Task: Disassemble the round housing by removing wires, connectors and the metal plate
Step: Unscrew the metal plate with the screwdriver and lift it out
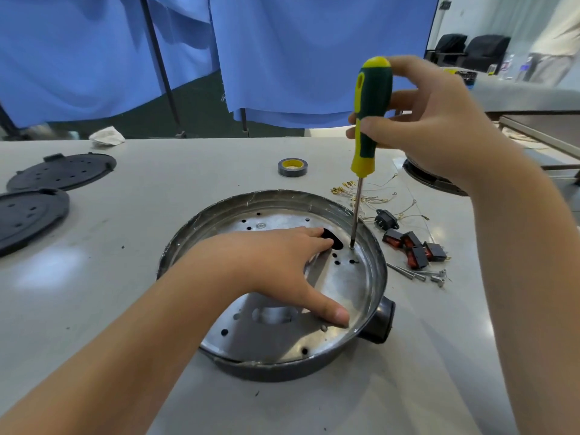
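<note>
Near the middle of the grey table point(131, 309) sits the round housing point(273, 368), a shallow dark pan with a black knob-like stub point(381, 321) on its right side. Inside it lies the metal plate point(342, 277), silvery and pierced with many small holes and a larger oval cutout. The left hand point(276, 262) rests flat and unclenched on the plate, fingers spread, thumb pressed near the rim. The right hand point(439, 127) is wrapped around a green-and-yellow screwdriver point(370, 120), held upright, its tip set on a screw point(351, 247) at the plate's right edge. Just right of the housing lie removed parts: thin wires point(386, 199) with brass terminals, a black connector point(386, 219), red rocker switches point(414, 248) and a few loose screws point(420, 274). Behind the housing stands a roll of tape point(292, 167). Two black perforated discs point(47, 189) lie well apart at the far left. Blue cloth point(282, 58) hangs beyond the table.
</note>
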Demonstrator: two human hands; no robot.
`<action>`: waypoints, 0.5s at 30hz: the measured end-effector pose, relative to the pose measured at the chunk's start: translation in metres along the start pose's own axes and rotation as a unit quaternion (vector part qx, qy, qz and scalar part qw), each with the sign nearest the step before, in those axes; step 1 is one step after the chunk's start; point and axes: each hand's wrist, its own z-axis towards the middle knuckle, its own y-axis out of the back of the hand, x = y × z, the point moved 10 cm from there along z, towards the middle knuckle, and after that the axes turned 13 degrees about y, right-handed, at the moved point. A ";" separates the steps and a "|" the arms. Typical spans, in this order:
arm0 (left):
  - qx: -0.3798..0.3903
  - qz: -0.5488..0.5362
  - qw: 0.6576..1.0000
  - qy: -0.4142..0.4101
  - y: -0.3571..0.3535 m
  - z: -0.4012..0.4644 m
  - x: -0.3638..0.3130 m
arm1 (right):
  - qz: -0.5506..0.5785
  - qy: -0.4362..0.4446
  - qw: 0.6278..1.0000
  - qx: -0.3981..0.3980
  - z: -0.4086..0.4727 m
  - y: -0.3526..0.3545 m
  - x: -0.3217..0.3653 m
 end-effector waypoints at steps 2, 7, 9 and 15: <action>-0.004 -0.004 1.000 -0.005 0.001 -0.001 0.000 | 0.001 -0.001 1.000 -0.003 0.000 0.001 0.001; -0.054 -0.071 0.995 -0.048 0.034 0.000 -0.012 | 0.061 0.004 0.998 -0.012 -0.002 -0.001 0.007; -0.073 -0.175 0.980 -0.055 0.055 0.010 -0.019 | 0.113 -0.002 0.994 -0.013 -0.004 -0.002 0.004; -0.104 -0.406 0.902 -0.101 0.071 0.031 -0.029 | 0.200 -0.014 0.980 0.002 -0.009 -0.003 -0.003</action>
